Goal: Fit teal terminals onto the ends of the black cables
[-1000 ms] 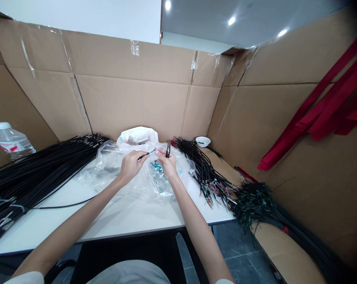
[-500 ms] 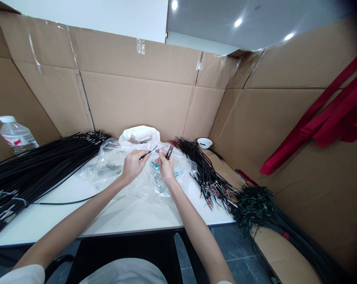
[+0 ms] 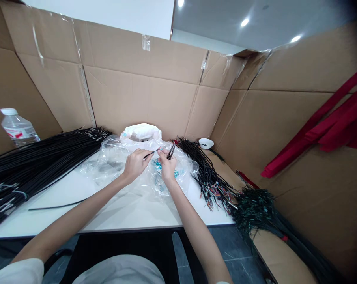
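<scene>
My left hand (image 3: 136,163) is closed in a pinch on the end of a thin black cable (image 3: 150,153), whose bared wire tips point right. My right hand (image 3: 167,166) is closed on a pair of black tweezers (image 3: 171,150) that stick up and away from me. The two hands nearly touch above a crumpled clear plastic bag (image 3: 113,161) holding small teal parts (image 3: 158,164). One loose black cable (image 3: 52,205) trails from under my left forearm across the white table (image 3: 119,215).
A big bundle of long black cables (image 3: 39,157) lies at the left, a water bottle (image 3: 17,128) behind it. Shorter cables with coloured ends (image 3: 208,173) fan out at the right beside a small white dish (image 3: 206,142). Cardboard walls surround the table; red straps (image 3: 323,126) hang right.
The view has shifted slightly. My hands have drawn a little closer, the cable tip now nearer my right fingers, and the tweezers lean further to the right.
</scene>
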{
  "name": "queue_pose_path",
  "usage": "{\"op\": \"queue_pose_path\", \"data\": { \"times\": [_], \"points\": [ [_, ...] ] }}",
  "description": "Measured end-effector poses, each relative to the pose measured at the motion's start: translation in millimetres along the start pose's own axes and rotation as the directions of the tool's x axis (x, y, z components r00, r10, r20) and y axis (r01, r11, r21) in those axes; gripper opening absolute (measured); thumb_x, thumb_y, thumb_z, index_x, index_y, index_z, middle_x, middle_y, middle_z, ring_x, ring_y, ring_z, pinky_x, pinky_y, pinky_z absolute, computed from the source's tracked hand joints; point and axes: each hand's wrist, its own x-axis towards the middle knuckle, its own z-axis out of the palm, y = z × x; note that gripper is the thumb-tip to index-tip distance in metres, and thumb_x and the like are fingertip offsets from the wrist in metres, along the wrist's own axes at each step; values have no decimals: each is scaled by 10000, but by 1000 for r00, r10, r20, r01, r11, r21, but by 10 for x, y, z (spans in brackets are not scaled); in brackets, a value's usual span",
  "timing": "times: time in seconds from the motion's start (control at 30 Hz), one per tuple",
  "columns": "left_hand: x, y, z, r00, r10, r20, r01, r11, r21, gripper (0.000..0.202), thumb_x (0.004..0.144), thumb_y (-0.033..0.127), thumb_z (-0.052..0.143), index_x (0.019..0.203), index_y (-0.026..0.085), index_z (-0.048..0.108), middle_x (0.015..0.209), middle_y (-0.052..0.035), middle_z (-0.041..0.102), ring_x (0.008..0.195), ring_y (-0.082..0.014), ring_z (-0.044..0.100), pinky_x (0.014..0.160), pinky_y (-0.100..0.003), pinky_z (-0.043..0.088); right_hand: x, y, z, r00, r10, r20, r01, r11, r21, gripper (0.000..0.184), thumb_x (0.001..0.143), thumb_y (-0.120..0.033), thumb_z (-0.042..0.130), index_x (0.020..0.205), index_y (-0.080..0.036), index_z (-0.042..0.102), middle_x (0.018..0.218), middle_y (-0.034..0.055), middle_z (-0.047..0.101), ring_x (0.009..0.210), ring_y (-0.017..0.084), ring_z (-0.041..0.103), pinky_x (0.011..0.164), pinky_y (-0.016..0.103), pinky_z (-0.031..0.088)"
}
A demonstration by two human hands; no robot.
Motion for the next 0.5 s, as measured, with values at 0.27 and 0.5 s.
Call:
{"op": "queue_pose_path", "data": {
  "times": [0.27,0.5],
  "points": [
    [23,-11,9,996,-39,78,43,998,-40,246,1001,343,540,964,222,750,878,-48,772,791,-231,685,687,-331,501,-31,5,9,1000,-7,2,7,1000,14,385,631,-495,779,726,-217,530,599,-60,391,589,117,412,598,268,405],
    [50,-47,25,994,-51,102,58,996,-67,276,1009,287,507,874,229,740,795,-13,757,751,-211,680,685,-318,499,-32,18,13,1000,21,9,-21,998,52,362,627,-468,783,757,-213,563,618,-57,437,601,115,462,606,258,423]
  ]
}}
